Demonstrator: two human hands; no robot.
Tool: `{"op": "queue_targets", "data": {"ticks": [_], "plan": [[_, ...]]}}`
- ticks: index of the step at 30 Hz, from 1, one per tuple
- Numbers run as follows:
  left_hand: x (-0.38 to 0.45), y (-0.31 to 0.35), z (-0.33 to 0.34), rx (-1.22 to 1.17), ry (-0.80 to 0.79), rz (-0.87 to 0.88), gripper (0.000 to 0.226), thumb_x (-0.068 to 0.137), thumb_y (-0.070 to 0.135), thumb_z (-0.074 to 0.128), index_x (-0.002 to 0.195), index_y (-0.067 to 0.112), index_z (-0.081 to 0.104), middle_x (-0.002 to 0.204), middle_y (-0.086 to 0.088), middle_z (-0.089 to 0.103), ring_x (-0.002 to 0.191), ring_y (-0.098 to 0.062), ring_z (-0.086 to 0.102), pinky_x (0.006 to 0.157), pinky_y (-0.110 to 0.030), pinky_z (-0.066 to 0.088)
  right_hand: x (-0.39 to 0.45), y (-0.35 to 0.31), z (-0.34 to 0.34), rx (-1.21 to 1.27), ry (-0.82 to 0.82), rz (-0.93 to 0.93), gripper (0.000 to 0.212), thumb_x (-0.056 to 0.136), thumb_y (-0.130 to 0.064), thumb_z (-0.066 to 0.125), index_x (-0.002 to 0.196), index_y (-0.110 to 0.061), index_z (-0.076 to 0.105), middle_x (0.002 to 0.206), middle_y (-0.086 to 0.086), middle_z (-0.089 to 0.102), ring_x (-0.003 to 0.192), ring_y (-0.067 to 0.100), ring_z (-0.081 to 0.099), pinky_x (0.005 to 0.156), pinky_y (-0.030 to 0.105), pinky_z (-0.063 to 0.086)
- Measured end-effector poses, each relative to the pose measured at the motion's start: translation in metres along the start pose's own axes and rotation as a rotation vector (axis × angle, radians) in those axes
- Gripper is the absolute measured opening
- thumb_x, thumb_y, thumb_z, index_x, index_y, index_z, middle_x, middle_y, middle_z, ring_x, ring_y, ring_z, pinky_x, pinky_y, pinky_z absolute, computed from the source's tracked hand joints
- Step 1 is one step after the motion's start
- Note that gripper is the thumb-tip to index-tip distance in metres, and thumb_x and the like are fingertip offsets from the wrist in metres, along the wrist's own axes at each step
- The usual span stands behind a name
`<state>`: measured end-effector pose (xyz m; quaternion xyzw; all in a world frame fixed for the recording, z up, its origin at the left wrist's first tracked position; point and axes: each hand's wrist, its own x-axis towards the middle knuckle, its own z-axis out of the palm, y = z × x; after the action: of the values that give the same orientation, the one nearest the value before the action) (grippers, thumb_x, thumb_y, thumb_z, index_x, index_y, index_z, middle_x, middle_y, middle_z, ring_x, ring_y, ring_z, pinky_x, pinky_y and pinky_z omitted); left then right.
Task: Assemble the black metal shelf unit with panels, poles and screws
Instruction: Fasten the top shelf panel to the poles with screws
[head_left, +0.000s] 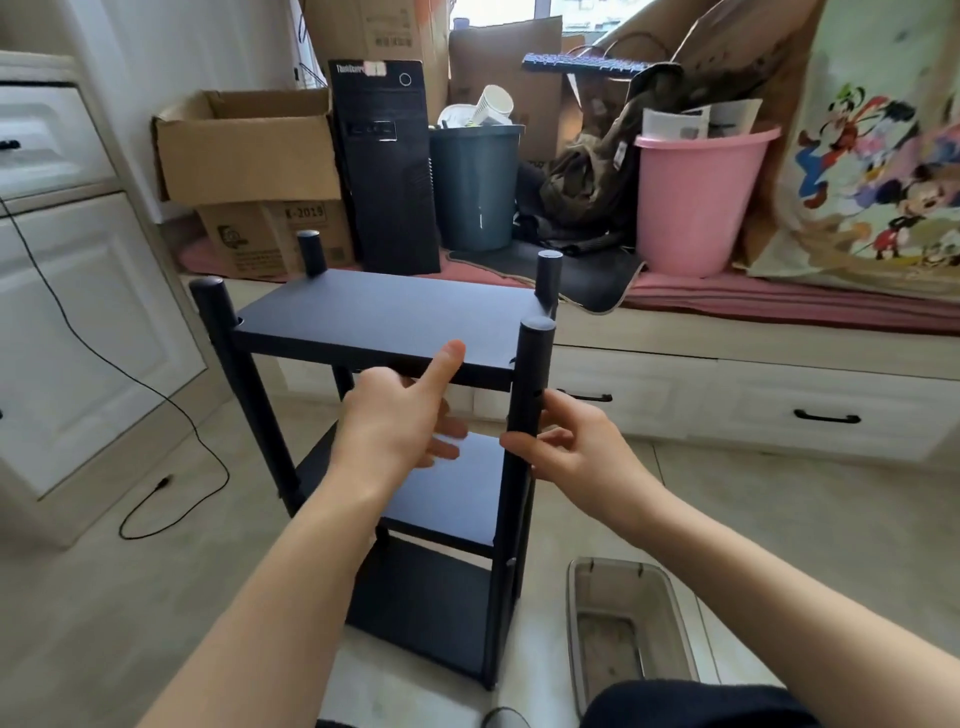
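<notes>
The black shelf unit stands upright on the floor with a top panel (384, 317), a middle panel (447, 499) and a bottom panel (426, 603) between several round poles. My left hand (400, 415) reaches under the front edge of the top panel, thumb lying up against that edge and fingers spread below it. My right hand (576, 447) is at the near right pole (530, 384), thumb and fingers curled against its side just below the top panel. No screw is visible in either hand.
A clear plastic box (623, 629) lies on the floor to the right of the shelf. Behind stand a black computer tower (384, 171), cardboard boxes (249, 145), a dark bin (475, 187) and a pink bucket (696, 202). A white cabinet (78, 312) is at left, with a black cable (171, 488) on the floor.
</notes>
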<state>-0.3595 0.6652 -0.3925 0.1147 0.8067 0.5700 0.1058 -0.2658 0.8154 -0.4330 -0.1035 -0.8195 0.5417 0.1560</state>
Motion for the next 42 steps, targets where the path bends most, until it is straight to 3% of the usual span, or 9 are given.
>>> {"op": "queue_targets", "data": {"ticks": [2, 5, 8, 10, 12, 15, 21, 32, 42], "plan": [[-0.007, 0.002, 0.000, 0.266, 0.139, 0.228, 0.061, 0.096, 0.059, 0.050, 0.065, 0.010, 0.065, 0.049, 0.005, 0.067, 0.051, -0.004, 0.066, 0.059, -0.023, 0.048, 0.002, 0.001, 0.000, -0.039, -0.001, -0.016, 0.009, 0.090, -0.024, 0.071, 0.096, -0.028, 0.065, 0.088, -0.008, 0.068, 0.088, 0.013, 0.070, 0.086, 0.040, 0.057], [-0.014, 0.004, 0.000, 0.309, 0.229, 0.619, 0.049, 0.101, 0.041, 0.053, 0.059, 0.015, 0.058, 0.049, 0.006, 0.063, 0.051, -0.007, 0.062, 0.056, -0.011, 0.042, 0.004, 0.003, 0.005, -0.143, 0.030, -0.072, 0.006, 0.092, -0.025, 0.068, 0.093, -0.029, 0.063, 0.084, -0.016, 0.066, 0.083, -0.004, 0.063, 0.073, 0.013, 0.046], [-0.016, 0.003, 0.001, 0.354, 0.290, 0.949, 0.017, 0.094, 0.028, 0.059, 0.085, 0.016, 0.067, 0.081, 0.005, 0.070, 0.075, -0.009, 0.064, 0.071, -0.018, 0.049, 0.007, 0.007, 0.008, -0.194, 0.056, -0.103, 0.009, 0.095, -0.028, 0.063, 0.101, -0.021, 0.061, 0.089, -0.013, 0.067, 0.084, -0.004, 0.062, 0.071, 0.011, 0.046], [-0.012, -0.003, 0.002, 0.416, 0.252, 1.054, 0.020, 0.089, 0.015, 0.064, 0.108, 0.010, 0.070, 0.109, -0.002, 0.070, 0.107, -0.017, 0.063, 0.097, -0.027, 0.049, 0.006, 0.010, 0.010, -0.176, 0.043, -0.090, 0.014, 0.097, -0.029, 0.060, 0.107, -0.020, 0.058, 0.094, -0.005, 0.069, 0.088, 0.007, 0.065, 0.079, 0.025, 0.053], [-0.006, -0.010, 0.003, 0.533, 0.147, 0.998, 0.046, 0.085, 0.008, 0.072, 0.130, 0.011, 0.063, 0.137, -0.004, 0.061, 0.136, -0.023, 0.049, 0.119, -0.041, 0.032, 0.004, 0.011, 0.012, -0.137, 0.030, -0.087, 0.014, 0.098, -0.029, 0.058, 0.109, -0.020, 0.055, 0.095, 0.002, 0.070, 0.090, 0.020, 0.066, 0.084, 0.039, 0.055], [0.004, -0.015, 0.004, 0.730, 0.083, 0.913, 0.070, 0.085, 0.013, 0.077, 0.148, 0.014, 0.047, 0.155, -0.004, 0.044, 0.150, -0.024, 0.031, 0.125, -0.051, 0.010, 0.003, 0.013, 0.014, -0.132, 0.032, -0.114, 0.010, 0.098, -0.028, 0.058, 0.104, -0.023, 0.052, 0.092, 0.005, 0.069, 0.088, 0.027, 0.066, 0.082, 0.047, 0.054], [0.016, -0.011, 0.016, 0.876, 0.251, 0.957, 0.051, 0.089, 0.013, 0.072, 0.139, 0.009, 0.058, 0.141, -0.009, 0.060, 0.135, -0.033, 0.053, 0.119, -0.056, 0.025, 0.006, 0.016, 0.013, -0.117, 0.027, -0.117, 0.012, 0.098, -0.025, 0.059, 0.102, -0.025, 0.048, 0.086, 0.007, 0.067, 0.086, 0.030, 0.065, 0.081, 0.050, 0.054], [0.019, -0.010, 0.022, 0.890, 0.318, 0.979, 0.053, 0.089, 0.012, 0.073, 0.140, 0.011, 0.057, 0.143, -0.011, 0.057, 0.127, -0.039, 0.058, 0.105, -0.052, 0.041, 0.010, 0.015, 0.003, -0.028, -0.067, -0.081, 0.020, 0.098, -0.017, 0.059, 0.115, -0.026, 0.052, 0.093, -0.001, 0.069, 0.095, 0.018, 0.069, 0.092, 0.046, 0.054], [0.025, -0.018, 0.023, 0.819, 0.316, 1.056, 0.051, 0.080, 0.007, 0.081, 0.129, 0.006, 0.066, 0.127, -0.013, 0.069, 0.120, -0.039, 0.063, 0.099, -0.052, 0.047, 0.007, 0.010, 0.012, -0.186, 0.010, -0.130, 0.013, 0.099, -0.027, 0.057, 0.103, -0.031, 0.046, 0.083, -0.003, 0.067, 0.081, 0.017, 0.066, 0.073, 0.031, 0.055]]}}
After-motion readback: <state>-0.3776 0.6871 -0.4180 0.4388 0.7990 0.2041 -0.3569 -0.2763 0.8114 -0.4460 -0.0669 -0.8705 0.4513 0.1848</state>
